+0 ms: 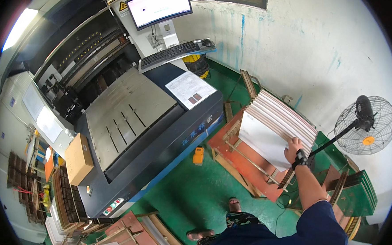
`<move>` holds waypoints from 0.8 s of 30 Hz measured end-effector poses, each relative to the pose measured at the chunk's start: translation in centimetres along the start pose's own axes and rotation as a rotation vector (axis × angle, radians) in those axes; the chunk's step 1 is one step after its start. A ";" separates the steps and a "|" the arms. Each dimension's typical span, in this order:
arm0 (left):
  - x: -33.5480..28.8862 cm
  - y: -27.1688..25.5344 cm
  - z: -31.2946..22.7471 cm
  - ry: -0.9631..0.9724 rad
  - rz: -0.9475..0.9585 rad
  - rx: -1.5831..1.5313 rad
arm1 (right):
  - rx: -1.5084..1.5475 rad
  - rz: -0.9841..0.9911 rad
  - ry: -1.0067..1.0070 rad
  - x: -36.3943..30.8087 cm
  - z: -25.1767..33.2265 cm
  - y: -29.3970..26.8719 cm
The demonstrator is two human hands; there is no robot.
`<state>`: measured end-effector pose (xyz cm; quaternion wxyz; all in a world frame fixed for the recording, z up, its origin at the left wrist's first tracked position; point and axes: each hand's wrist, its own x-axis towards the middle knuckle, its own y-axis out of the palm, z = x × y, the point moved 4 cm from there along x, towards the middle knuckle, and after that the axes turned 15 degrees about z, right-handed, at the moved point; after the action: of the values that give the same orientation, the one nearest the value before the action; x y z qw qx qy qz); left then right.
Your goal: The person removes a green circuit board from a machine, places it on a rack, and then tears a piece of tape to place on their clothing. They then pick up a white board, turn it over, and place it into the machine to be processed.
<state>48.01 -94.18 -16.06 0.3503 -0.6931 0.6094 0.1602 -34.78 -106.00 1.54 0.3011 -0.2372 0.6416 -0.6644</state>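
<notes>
My right hand [292, 152], with a black watch [300, 158] on its wrist, reaches to a row of white panels standing in a slotted rack [270, 177]. Its fingers are closed over the near corner of the front white panel [264, 139]. Behind that panel, several more white panels [277, 113] lean side by side. The rack stands on a reddish-brown board [225, 138]. My left hand is out of the picture.
A large dark machine with a grey metal bed [129, 110] stands left, bearing a cardboard box [78, 159], paper sheet [190, 89], keyboard [170, 54] and monitor [160, 8]. A fan [364, 124] is at right, near green panels [355, 193]. A yellow-orange device [198, 156] and cable [278, 213] lie on the floor.
</notes>
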 end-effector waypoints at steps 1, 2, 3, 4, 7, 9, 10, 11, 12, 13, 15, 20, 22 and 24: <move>0.1 3.5 -4.5 -0.006 0.007 0.192 | 0.001 -0.068 -0.009 -0.4 -0.3 0.4; -0.1 6.0 -7.5 -0.009 0.003 0.383 | -0.009 -0.070 0.012 -0.6 -0.2 0.4; 1.7 7.0 -7.4 0.055 0.110 0.369 | 0.014 -0.057 0.001 -0.4 -0.6 1.0; 2.8 8.6 -8.3 0.096 0.113 0.393 | 0.018 -0.064 -0.008 -0.2 -1.5 2.6; 4.6 11.5 -11.6 0.270 0.253 0.535 | 0.059 -0.079 0.047 -0.3 -0.5 5.0; 3.1 14.4 -16.2 0.242 0.300 0.383 | -0.016 -0.169 0.044 -0.9 0.5 4.0; 3.0 15.2 -17.0 0.134 0.332 0.227 | 0.011 -0.170 0.017 -0.8 1.3 3.0; 2.9 15.8 -17.9 0.140 0.351 0.252 | 0.037 -0.169 -0.011 -0.9 1.5 2.0; 3.0 16.5 -18.7 0.101 0.369 0.211 | 0.041 -0.173 0.019 -0.8 0.8 1.9; 3.2 17.0 -19.3 0.060 0.383 0.168 | 0.068 -0.144 0.024 -0.6 0.2 1.9; 4.9 16.7 -19.7 0.358 0.400 0.472 | 0.109 -0.115 0.019 0.0 -0.3 1.5; 3.5 20.1 -23.5 0.427 0.393 0.378 | 0.001 0.200 0.106 2.6 -1.6 2.2; 2.5 22.0 -25.8 0.275 0.453 0.308 | -0.130 0.156 0.169 3.9 -5.1 4.3; 3.3 22.2 -27.0 0.318 0.374 0.149 | -0.010 -0.136 0.102 4.2 -6.5 1.0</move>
<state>21.94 -115.23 -5.64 0.2645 -0.5570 0.7845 0.0657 -42.24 -104.34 -0.17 0.2212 -0.2476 0.6419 -0.6912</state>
